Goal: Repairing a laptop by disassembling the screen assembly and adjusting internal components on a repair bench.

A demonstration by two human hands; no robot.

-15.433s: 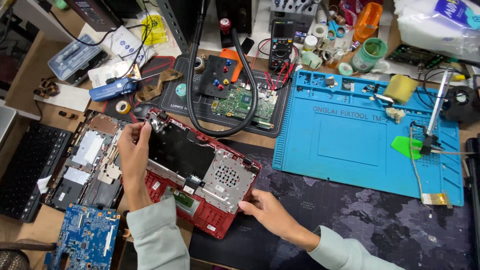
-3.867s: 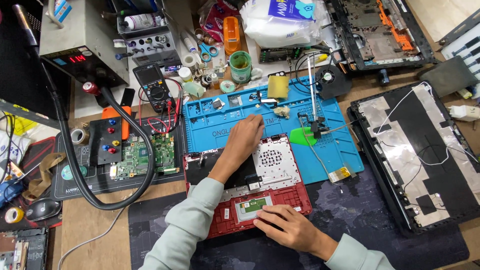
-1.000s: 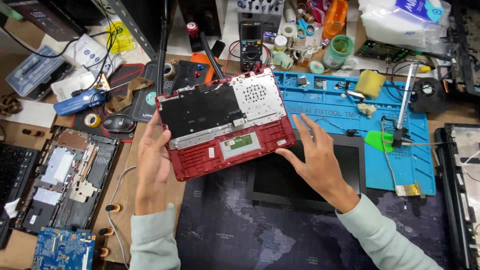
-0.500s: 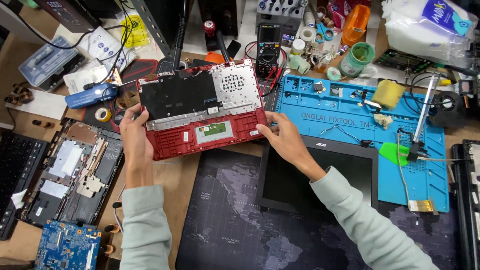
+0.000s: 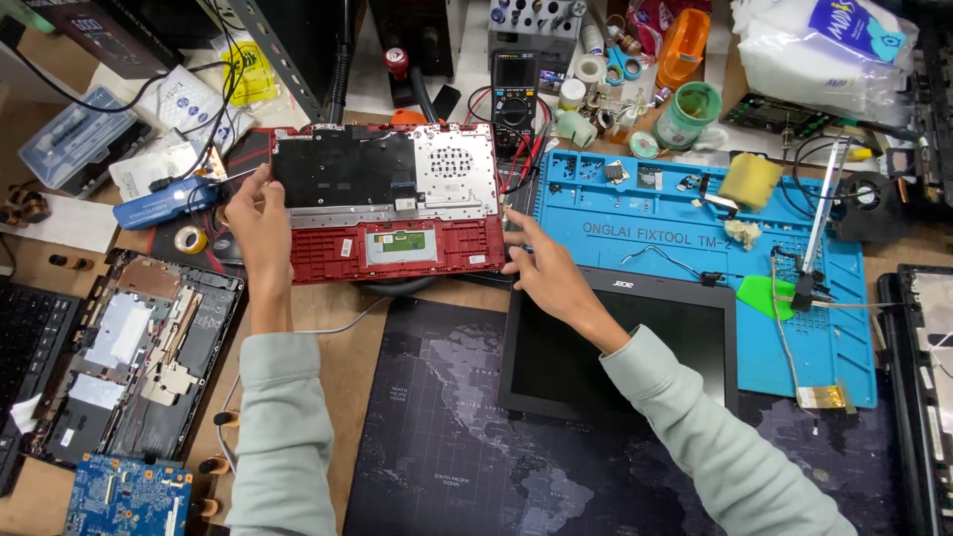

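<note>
A red laptop palmrest shell, underside up with its black keyboard back and metal plate showing, lies at the back middle of the bench. My left hand grips its left edge. My right hand holds its right edge, fingers curled on the corner. A black laptop screen panel lies flat just under my right forearm, partly on the blue repair mat.
A dark map-printed desk mat covers the near bench. An opened laptop base and a blue circuit board lie at left. A multimeter, tape rolls and tools crowd the back. Another laptop chassis sits at the right edge.
Both hands have carried the red shell further back and left, away from the black screen panel, and set it down flatter. The panel now lies uncovered.
</note>
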